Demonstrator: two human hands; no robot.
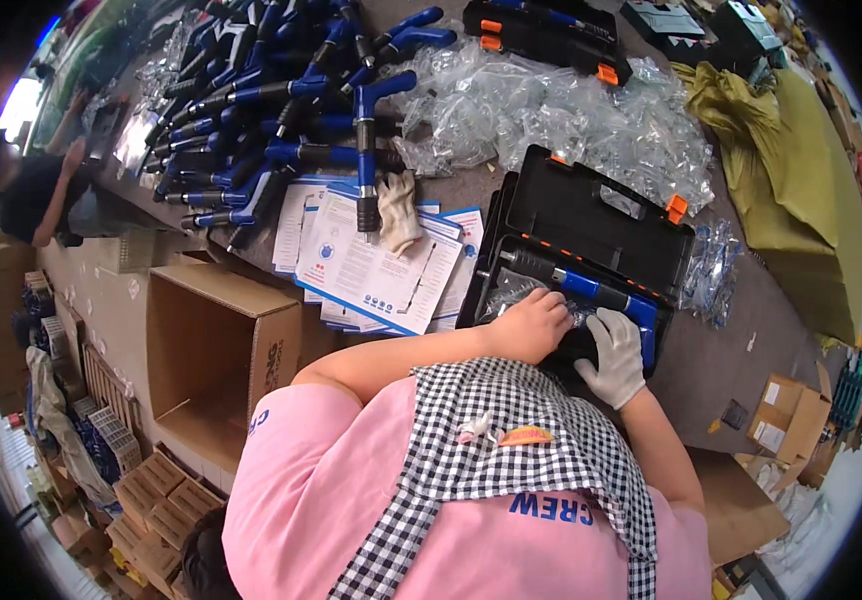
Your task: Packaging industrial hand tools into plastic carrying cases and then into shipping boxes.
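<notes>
A black plastic tool case [606, 208] lies open on the table in front of me, its lid tipped back and orange latches on the lid's edge. Inside rests a blue and black pistol-grip tool [581, 286], with a clear plastic bag [511, 292] of small parts beside it. My bare left hand [533, 326] is over the near side of the case, its fingers curled down on the bag; the fingertips are partly hidden. My right hand [614, 360], in a white glove, reaches over the near edge by the tool's handle, fingers stretched and thumb apart.
Printed sheets [376, 262] and a loose white glove [398, 212] lie left of the case. Beyond are piled blue and black tools [251, 95], clear bags [551, 110] and another black case [541, 38]. An open cardboard box [226, 350] stands left; another person [36, 195] is far left.
</notes>
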